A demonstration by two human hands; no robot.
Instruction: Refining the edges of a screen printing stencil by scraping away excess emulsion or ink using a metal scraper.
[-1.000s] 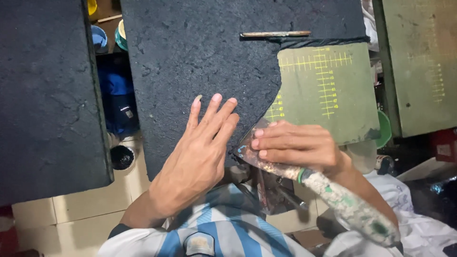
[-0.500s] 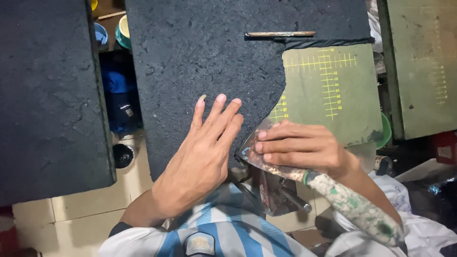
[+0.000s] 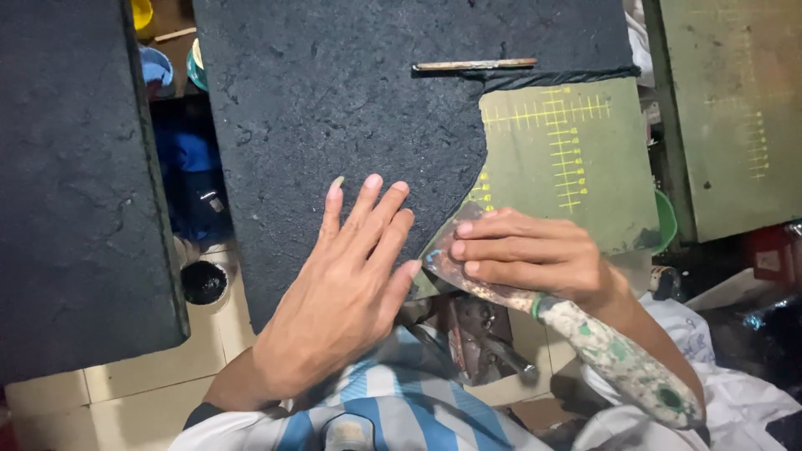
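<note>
So the left hand [image 3: 347,288] is lying flat on the black textured sheet [image 3: 351,100], palm down, fingers spread a little and pointing up toward about 1 o'clock. It grips nothing, just presses on the sheet near its lower edge.

The right hand [image 3: 530,255] is just beside it at 3 o'clock, closed around a scraper [image 3: 535,301] — fingers stretched along the top of the blade, pointing toward 9 o'clock. The handle, mottled white with green paint spots, runs off toward 4 o'clock along the forearm. The blade tip sits right at the torn edge where the black sheet ends and the green board [image 3: 576,150] shows through, practically touching the left hand's index finger.

That green board has yellow ruler-like markings and is bare on its right portion; the black sheet covers everything from 9 to 12 o'clock of the hands. A thin rod [image 3: 474,64] lies on the sheet at about 12 o'clock, well apart from both hands.

Another black-covered board [image 3: 75,184] sits off at 9 o'clock, and a second green board [image 3: 735,108] at 2 o'clock. Between the boards on the left there are some blue containers [image 3: 188,159] down below — hard to make out more. A blue and white striped shirt [image 3: 401,409] shows at 6 o'clock.
</note>
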